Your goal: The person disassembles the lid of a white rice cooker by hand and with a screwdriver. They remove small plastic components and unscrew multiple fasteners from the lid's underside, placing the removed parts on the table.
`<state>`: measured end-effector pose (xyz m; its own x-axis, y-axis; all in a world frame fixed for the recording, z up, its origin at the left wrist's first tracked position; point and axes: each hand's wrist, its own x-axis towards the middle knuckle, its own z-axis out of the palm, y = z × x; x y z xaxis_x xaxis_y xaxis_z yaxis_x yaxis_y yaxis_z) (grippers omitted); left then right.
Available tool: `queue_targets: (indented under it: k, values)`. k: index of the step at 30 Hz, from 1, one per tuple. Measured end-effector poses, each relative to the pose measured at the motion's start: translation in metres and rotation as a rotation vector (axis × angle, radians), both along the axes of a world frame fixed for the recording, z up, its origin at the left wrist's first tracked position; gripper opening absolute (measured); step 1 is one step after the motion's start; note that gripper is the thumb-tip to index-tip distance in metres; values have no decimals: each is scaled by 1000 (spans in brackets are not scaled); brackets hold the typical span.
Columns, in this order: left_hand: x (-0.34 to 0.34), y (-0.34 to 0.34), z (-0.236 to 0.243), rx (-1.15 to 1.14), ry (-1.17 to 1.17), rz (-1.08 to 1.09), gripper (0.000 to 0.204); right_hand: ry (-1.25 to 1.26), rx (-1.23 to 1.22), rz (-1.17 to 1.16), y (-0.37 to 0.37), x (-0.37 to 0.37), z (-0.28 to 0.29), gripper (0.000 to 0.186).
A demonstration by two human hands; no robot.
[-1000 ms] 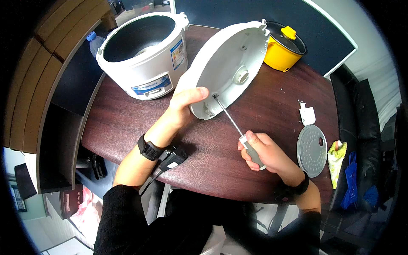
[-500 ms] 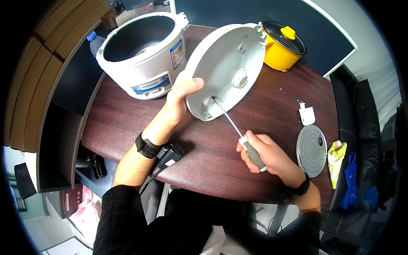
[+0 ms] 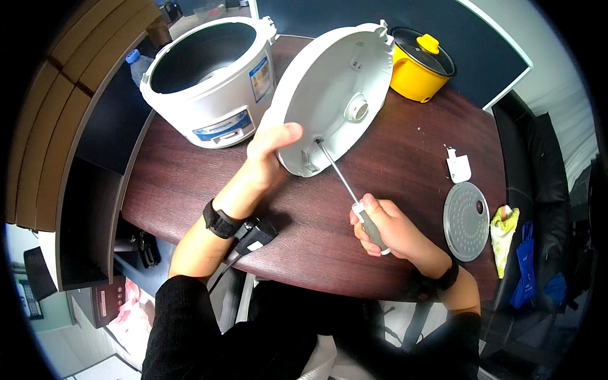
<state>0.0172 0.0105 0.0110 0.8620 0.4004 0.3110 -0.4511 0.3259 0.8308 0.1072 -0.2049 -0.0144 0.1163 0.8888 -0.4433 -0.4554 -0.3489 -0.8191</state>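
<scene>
My left hand (image 3: 267, 152) grips the lower left edge of a white rice cooker lid (image 3: 326, 88), its thumb lying over the rim. The lid is tilted up, and its hollow inner side with a round collar faces me. In my right hand (image 3: 392, 229) is a screwdriver (image 3: 342, 178) with a grey and white handle, fingers wrapped round it. Its shaft points up and left, and the tip meets a small dark spot low inside the lid. Whether a screw sits there is too small to tell. The white rice cooker body (image 3: 209, 95) stands open behind, at the left.
A yellow pot (image 3: 415, 76) with a dark lid stands at the back right. On the right lie a small white plastic part (image 3: 458, 167), a round grey perforated plate (image 3: 465, 221) and a yellow-green cloth (image 3: 503, 237). A black plug with cord (image 3: 256, 235) rests near the front edge.
The lid appears slightly higher and tipped a little differently in my left hand. My right hand and the screwdriver have shifted slightly, the handle now more upright, with the tip still at the same spot.
</scene>
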Motion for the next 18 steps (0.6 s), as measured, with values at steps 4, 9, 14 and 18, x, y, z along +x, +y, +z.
queue_targets:
  k: [4, 9, 14, 18]
  values:
    - [-2, -1, -1, 45, 44, -3, 73, 314, -6, 15, 1, -6, -2, 48]
    - [-3, 0, -2, 70, 65, 0, 71, 519, 43, 66, 1, -2, -10, 51]
    - [-2, 0, 3, 88, 43, 11, 72, 675, 28, 84, 1, 3, -7, 52]
    - [-3, 1, 7, 125, 86, 27, 72, 252, -62, 60, -1, 9, 9, 49]
